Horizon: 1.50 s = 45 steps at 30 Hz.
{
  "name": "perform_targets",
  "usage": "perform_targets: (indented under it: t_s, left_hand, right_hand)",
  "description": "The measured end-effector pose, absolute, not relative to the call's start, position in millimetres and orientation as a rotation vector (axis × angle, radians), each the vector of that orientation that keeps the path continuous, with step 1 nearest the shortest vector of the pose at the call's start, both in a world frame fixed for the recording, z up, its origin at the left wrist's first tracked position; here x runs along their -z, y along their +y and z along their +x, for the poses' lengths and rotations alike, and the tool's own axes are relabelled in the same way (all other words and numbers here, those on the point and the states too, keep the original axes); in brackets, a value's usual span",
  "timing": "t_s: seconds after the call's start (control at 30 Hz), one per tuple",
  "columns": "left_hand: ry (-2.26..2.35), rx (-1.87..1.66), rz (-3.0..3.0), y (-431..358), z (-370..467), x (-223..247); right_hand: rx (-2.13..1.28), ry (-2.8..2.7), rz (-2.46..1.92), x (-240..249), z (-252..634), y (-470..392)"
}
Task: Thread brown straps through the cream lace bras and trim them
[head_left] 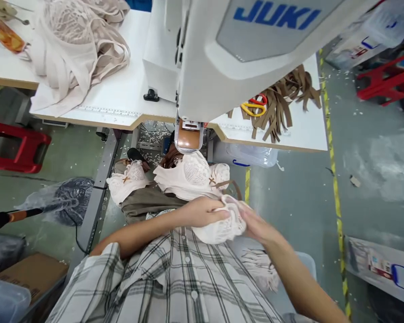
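Note:
In front of my chest I hold a pale lace bra cup (222,229) of a bra. My left hand (204,211) is closed around its left side, thumb on top. My right hand (257,223), slightly blurred, presses its fingers against the cup's right edge; some fingertips are hidden. A brown strap (234,186) curves up beside the cup. Over my lap lies more pale lace bra fabric (188,175) with a small brown bow; I cannot tell whether it joins the held cup. Another pale bra (128,181) with a brown bow rests to its left.
A JUKI sewing machine (205,58) stands ahead. On its table (121,105) lie pale bras (70,49) at left, brown strips (278,110) and yellow-and-red-handled scissors (254,107) at right. Red stools (16,146) stand on the floor. A plastic bin (306,264) sits at my right.

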<state>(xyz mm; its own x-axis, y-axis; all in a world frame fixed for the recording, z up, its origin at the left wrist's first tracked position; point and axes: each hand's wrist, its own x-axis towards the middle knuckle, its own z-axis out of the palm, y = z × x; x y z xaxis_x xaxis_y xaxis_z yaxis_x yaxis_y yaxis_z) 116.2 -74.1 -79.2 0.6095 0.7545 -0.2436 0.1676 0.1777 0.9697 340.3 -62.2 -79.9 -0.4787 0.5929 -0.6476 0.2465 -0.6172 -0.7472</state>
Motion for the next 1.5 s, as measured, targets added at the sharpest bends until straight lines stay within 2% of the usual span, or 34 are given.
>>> perform_targets:
  t_s: [0.07, 0.17, 0.4, 0.5, 0.6, 0.73, 0.87, 0.93, 1.03, 1.13, 1.2, 1.33, 1.5]
  left_hand:
    - [0.966, -0.380, 1.427, -79.1, 103.7, 95.7]
    - [1.047, -0.278, 1.515, -82.4, 74.0, 97.4]
    - [1.232, -0.120, 1.699, -68.5, -13.0, 81.9]
    - [1.378, -0.033, 1.635, -62.1, -38.6, 89.1]
    - [1.564, -0.146, 1.456, -56.5, -51.1, 106.4]
    - [1.943, -0.455, 1.308, -48.3, -44.7, 135.9]
    - [2.290, -0.455, 1.518, -40.0, -19.2, 140.5]
    - [2.214, -0.494, 1.681, -38.3, -3.4, 124.2]
    - [1.741, -0.662, 1.907, -37.0, 21.5, 82.6]
    - [1.450, -0.773, 1.952, -32.5, 42.4, 43.0]
    - [1.337, -0.723, 1.944, -29.1, 50.0, 27.8]
    - [1.270, -0.718, 1.962, -28.2, 50.5, 24.7]
    - [1.345, -0.786, 1.923, -35.6, 47.0, 34.6]
  right_hand:
    - [-2.204, -0.955, -1.419, 113.8, 314.6, -64.7]
    - [-2.026, -0.711, -1.375, 130.9, 306.9, -55.1]
    - [-1.593, -0.446, -1.246, 125.2, 388.8, 12.4]
    - [-1.404, -0.246, -1.219, 123.2, 417.3, 31.6]
    - [-1.279, -0.154, -1.210, 117.6, 432.9, 47.9]
    - [-1.102, -0.340, -1.258, 107.5, 435.3, 65.1]
    - [-1.118, -0.554, -1.286, 103.2, 403.6, 61.6]
    - [-1.238, -0.695, -1.286, 99.0, 374.0, 48.9]
    - [-1.367, -1.235, -1.299, 82.3, 326.6, 23.1]
    - [-1.250, -1.926, -1.186, 59.9, 291.0, 5.0]
    - [-1.199, -2.134, -1.089, 49.6, 275.1, 0.6]
    - [-1.270, -2.234, -1.056, 44.4, 258.0, 0.5]
    - [-1.376, -2.100, -1.169, 45.8, 253.8, -0.5]
